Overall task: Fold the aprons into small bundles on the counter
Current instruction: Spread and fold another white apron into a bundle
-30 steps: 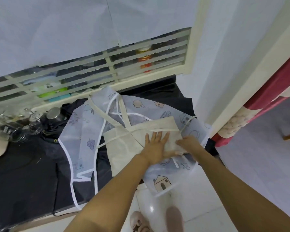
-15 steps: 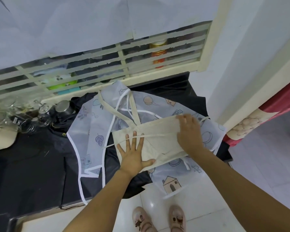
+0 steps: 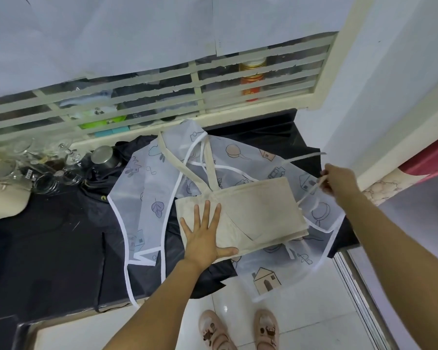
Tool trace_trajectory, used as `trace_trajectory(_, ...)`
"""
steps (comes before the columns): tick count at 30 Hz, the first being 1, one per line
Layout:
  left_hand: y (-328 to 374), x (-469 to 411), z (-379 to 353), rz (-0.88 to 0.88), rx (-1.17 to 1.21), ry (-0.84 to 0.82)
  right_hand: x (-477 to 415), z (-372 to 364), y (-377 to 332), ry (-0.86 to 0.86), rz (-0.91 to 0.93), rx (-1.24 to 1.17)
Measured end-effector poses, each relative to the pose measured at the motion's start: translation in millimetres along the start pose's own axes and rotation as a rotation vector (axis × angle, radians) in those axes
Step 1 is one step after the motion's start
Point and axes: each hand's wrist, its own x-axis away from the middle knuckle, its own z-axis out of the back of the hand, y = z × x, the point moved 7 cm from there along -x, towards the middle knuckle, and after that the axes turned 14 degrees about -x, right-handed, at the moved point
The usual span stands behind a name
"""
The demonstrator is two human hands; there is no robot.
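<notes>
beige apron (image 3: pixel 258 213): folded to a flat rectangle, on the bench (image 3: pixel 276 127) near its right end; neck straps (image 3: pixel 209 162) run away from the person
left hand (image 3: pixel 202 238): flat on the beige apron's left part, fingers straight and spread, palm pressing, grips nothing
right hand (image 3: pixel 339 183): raised just right of the beige apron, fingers curled, pinching a thin tie (image 3: pixel 304 197)
thin tie: runs from the beige apron's right edge up to the right hand, free end sticks out above
printed apron (image 3: pixel 147 198): translucent, white trim, spread under the beige apron, near corner hangs off the bench edge
black cloth (image 3: pixel 61 248): under both, left of the beige apron
steel cup (image 3: pixel 103 155), glass jars (image 3: pixel 43 178): far left of the beige apron
shoes (image 3: pixel 213 329): on the floor, below the beige apron
</notes>
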Motion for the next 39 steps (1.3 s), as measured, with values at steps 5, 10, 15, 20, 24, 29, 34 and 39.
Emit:
trace_trajectory(5,11,9,0,-0.022,0.022,0.076,-4,31,-4,0.049,0.069,0.660)
trace_trajectory(10,42,22,-11,-0.041,0.027,0.128,83,-39,20,-0.241,0.694,0.848)
trace_trajectory(15,39,21,-15,-0.067,-0.008,0.122,136,-87,136,-0.775,0.921,1.198)
trace_trajectory(20,32,23,-16,-0.100,0.016,0.125,92,-40,134,-0.555,0.669,1.128)
trace_trajectory(24,32,25,-14,-0.054,0.061,0.055,66,-30,113,-0.501,0.640,1.069)
trace_trajectory(29,34,25,-13,-0.020,0.063,0.017,30,-29,70,-0.371,0.656,1.248)
trace_trajectory(34,36,23,-10,0.023,0.042,-0.047,13,-25,37,-0.372,0.580,1.503)
trace_trajectory(39,39,23,-5,0.059,0.039,-0.086,7,8,6,-0.582,0.062,1.265)
